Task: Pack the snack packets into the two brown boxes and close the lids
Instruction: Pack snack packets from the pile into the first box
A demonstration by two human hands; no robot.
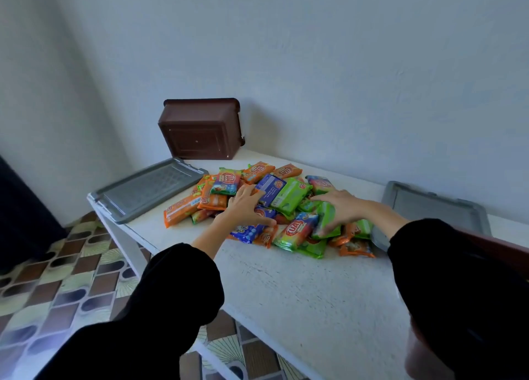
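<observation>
Both hands are down on the heap of packets (289, 207), mid-table (286, 293).
The box (200, 130) at the back lies tipped against the wall, bottom facing us, so its inside is out of sight. A second box (509, 250) just peeks past the right sleeve (contents hidden too). Both grey lids are off: left lid (143, 190) at the table's corner, right lid (438, 207) beyond the heap. The left hand (246, 207) spreads over the heap, fingers fairly straight, tips on a blue packet (272, 189) whose long side runs toward the wall. The right hand (340, 205) curls around a green packet (329, 225), which stands on edge with its long axis pointing away from us.
</observation>
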